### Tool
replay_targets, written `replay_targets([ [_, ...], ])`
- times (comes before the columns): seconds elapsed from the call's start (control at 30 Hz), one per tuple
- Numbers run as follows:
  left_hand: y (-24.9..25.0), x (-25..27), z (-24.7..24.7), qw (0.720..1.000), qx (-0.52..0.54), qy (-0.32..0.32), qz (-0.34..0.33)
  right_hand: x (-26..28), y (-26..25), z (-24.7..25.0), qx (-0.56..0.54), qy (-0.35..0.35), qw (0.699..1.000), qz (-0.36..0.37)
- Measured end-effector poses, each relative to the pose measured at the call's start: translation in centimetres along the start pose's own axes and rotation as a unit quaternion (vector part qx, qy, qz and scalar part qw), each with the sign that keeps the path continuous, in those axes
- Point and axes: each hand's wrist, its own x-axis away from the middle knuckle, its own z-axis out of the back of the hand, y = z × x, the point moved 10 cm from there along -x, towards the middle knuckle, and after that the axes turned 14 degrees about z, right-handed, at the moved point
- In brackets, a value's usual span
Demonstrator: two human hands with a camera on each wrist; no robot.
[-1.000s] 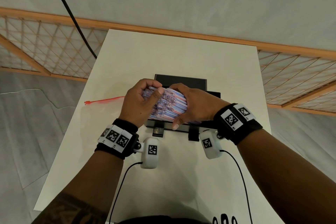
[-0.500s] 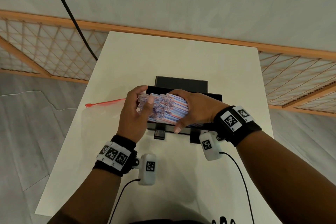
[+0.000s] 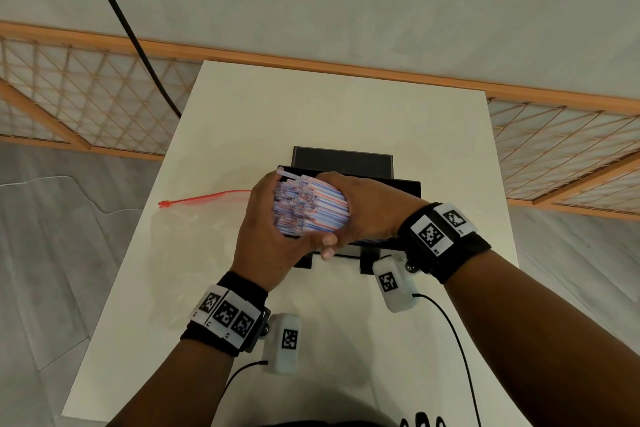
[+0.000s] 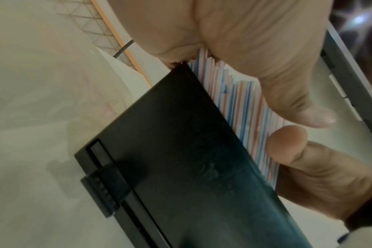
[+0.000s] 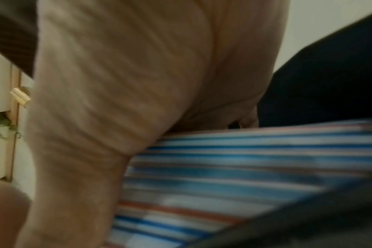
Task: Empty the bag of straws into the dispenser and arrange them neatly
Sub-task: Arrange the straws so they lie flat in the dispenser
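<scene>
A thick bundle of red, white and blue striped straws (image 3: 311,208) is held level just above the open black dispenser (image 3: 408,184) in the middle of the white table (image 3: 311,107). My left hand (image 3: 266,239) cups the bundle's left ends, with fingers over the top and thumb beneath. My right hand (image 3: 367,211) wraps around the bundle from the right. In the left wrist view the straws (image 4: 244,104) lie along the dispenser's wall (image 4: 181,167). In the right wrist view my palm lies over the straws (image 5: 244,167). The far ends are hidden.
The clear zip bag (image 3: 194,222) with a red closure lies flat on the table left of the dispenser. The dispenser's lid (image 3: 343,158) stands open behind it. A wooden lattice rail runs past the table's far edge, and a black cable hangs at upper left.
My left hand has shifted from gripping the top of the bundle to cupping its left ends. The right hand has kept its hold over the dispenser.
</scene>
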Motion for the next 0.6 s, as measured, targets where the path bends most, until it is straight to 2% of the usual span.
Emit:
replay_targets([
  [0.1, -0.45, -0.17, 0.01, 1.000, -0.009, -0.003, 0.014, -0.13, 0.02, 0.06, 0.001, -0.003, 1.000, -0.001],
  [0.23, 0.03, -0.19, -0.09, 0.998, -0.066, 0.008, -0.013, -0.03, 0.13, 0.10, 0.017, -0.006, 1.000, -0.008],
  [0.4, -0.30, -0.38, -0.10, 0.995, -0.099, 0.018, -0.016, 0.01, 0.70, -0.34, -0.030, 0.000, 0.999, -0.022],
  [0.6, -0.57, -0.53, 0.08, 0.997, -0.071, 0.020, -0.007, -0.50, -0.10, 0.36, 0.069, -0.006, 0.997, -0.020],
])
